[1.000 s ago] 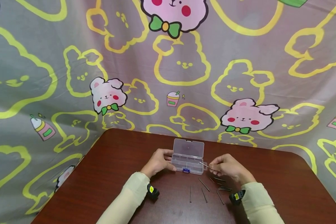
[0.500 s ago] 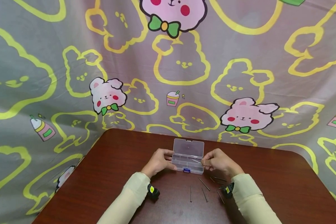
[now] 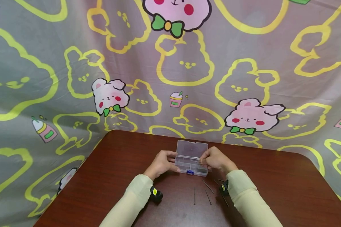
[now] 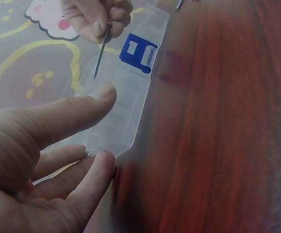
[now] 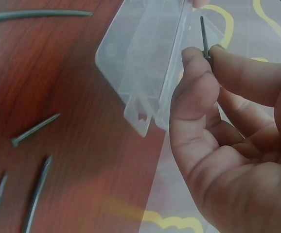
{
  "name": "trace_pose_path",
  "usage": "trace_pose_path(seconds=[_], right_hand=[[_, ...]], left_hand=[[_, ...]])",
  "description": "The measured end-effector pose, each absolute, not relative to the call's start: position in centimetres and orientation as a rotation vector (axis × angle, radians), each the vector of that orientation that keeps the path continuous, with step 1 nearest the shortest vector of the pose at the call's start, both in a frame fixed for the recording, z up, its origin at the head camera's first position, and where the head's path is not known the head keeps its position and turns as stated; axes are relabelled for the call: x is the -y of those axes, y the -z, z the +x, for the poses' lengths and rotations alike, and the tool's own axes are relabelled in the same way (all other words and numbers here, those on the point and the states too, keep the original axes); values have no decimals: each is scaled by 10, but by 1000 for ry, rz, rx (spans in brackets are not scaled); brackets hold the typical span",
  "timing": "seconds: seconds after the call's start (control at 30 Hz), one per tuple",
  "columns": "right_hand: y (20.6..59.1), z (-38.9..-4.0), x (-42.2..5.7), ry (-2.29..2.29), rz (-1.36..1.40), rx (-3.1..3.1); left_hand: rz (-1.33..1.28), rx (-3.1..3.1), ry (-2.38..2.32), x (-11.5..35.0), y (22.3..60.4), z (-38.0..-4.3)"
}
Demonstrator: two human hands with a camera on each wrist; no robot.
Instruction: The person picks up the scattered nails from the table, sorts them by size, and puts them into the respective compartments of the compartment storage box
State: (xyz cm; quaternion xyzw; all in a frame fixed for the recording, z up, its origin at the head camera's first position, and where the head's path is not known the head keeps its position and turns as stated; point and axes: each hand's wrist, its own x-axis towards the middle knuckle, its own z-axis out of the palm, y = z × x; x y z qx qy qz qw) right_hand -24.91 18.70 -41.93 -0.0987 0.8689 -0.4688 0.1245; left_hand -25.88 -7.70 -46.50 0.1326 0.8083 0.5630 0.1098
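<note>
A clear plastic compartment box (image 3: 198,173) with a blue latch (image 3: 190,172) stands on the table, its lid (image 3: 191,148) raised at the back. My left hand (image 3: 161,162) holds the box's left end, thumb at the front corner and fingers toward the rear. Over the right side of the box, my right hand (image 3: 214,159) pinches a nail (image 5: 204,36) by its head between thumb and index finger. In the left wrist view the nail (image 4: 101,52) slants with its point downward over the box, near the latch.
Several loose nails (image 3: 194,196) lie on the brown table (image 3: 116,164) in front of the box; my right wrist covers some. The right wrist view shows a short nail (image 5: 37,129) there. A cartoon-print cloth (image 3: 147,63) hangs behind the table.
My right hand has moved left with the nail, from beside the box to over its rear compartments. The left hand has stayed on the box's left end.
</note>
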Motion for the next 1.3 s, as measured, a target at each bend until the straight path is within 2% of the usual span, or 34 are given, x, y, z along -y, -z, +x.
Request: trace_pose_path(seconds=[0.53,1.3], right_hand=[[415,-254,-158,926,-335,-2832],[413,-247,-162,993,-283,-2822]], left_hand=[[381,-2363,-1658,75,465,-258],[426,-2387,-1607,75,464,-261]])
